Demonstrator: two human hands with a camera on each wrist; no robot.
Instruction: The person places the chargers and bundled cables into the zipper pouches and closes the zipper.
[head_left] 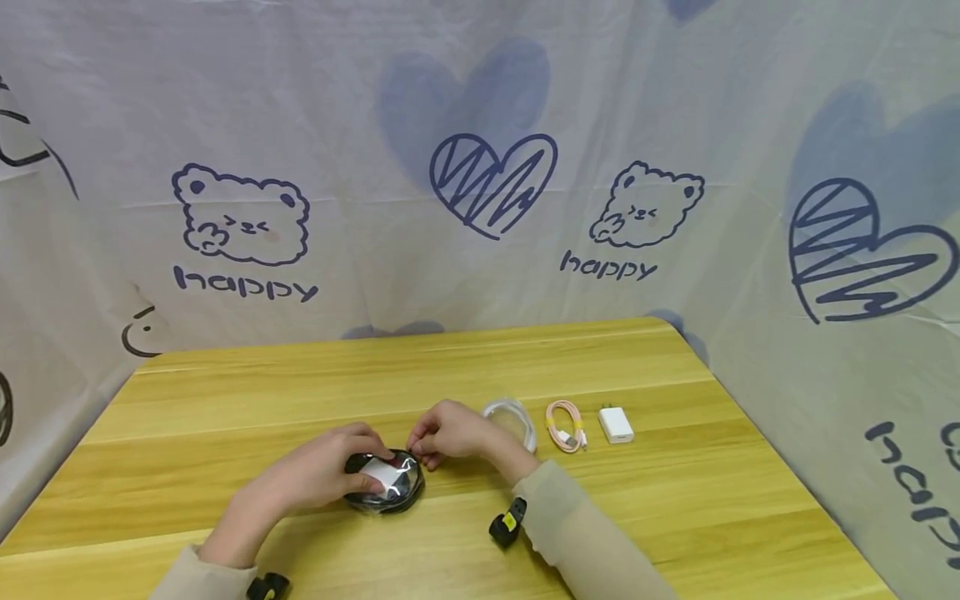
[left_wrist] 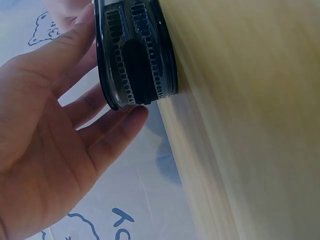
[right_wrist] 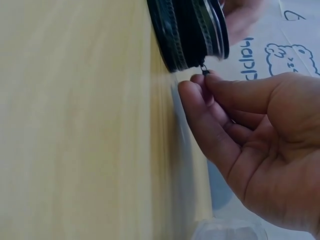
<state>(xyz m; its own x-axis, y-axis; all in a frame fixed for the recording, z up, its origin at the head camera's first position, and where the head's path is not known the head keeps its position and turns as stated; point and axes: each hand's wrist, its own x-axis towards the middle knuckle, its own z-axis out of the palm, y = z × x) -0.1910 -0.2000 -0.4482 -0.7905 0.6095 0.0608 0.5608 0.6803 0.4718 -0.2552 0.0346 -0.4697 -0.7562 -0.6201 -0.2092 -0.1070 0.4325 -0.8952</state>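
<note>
The word "happy" (head_left: 246,284) is printed repeatedly on the pale backdrop (head_left: 367,250), twice beneath bear drawings (head_left: 247,223).

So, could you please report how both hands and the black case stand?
Left hand grips black case. Right hand pinches zipper pull. Case on table. Nothing visibly blocking.

Head cam: we've got fairly bright, soft lt., w/ sharp glare glinting off the shiny blk. case (head_left: 408,483), lower ctr.; faint, soft-edged shadows nr. it on the table (head_left: 712,500). Backdrop (head_left: 390,275) reads greyish, prints stretching twd. R edge, wide-angle style. Over to L wrist cam: dimmer, bluish, wood grain smeared at R. R wrist cam: dim, hazy; L hand (right_wrist: 243,20) blurred, upper R; grain soft at L.
</note>
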